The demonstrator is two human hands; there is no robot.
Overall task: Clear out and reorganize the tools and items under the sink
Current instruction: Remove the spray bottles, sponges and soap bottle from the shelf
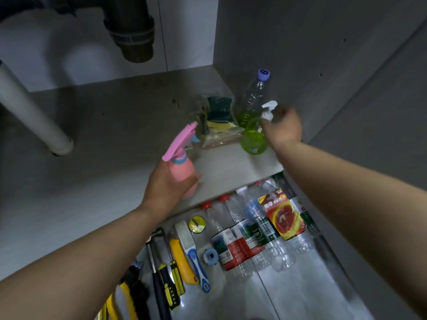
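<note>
My left hand [165, 189] grips a pink spray bottle [181, 175] by its body and holds it upright at the front edge of the cabinet floor [111, 135]. My right hand [285, 129], blurred, is at the white trigger head of a green spray bottle [253, 138] standing at the right of the cabinet. Whether its fingers hold the trigger is unclear. Behind the green sprayer stands a clear bottle [251, 100] with a purple cap and some green liquid. A plastic bag of sponges [218, 124] lies between the two sprayers.
A dark drain pipe [131, 31] hangs at the top and a white pipe [30, 107] slants down at the left. On the floor outside lie several plastic bottles [240, 241], a red and yellow packet [284, 215], a yellow utility knife [182, 262], screwdrivers [171, 285] and a tape roll [196, 224].
</note>
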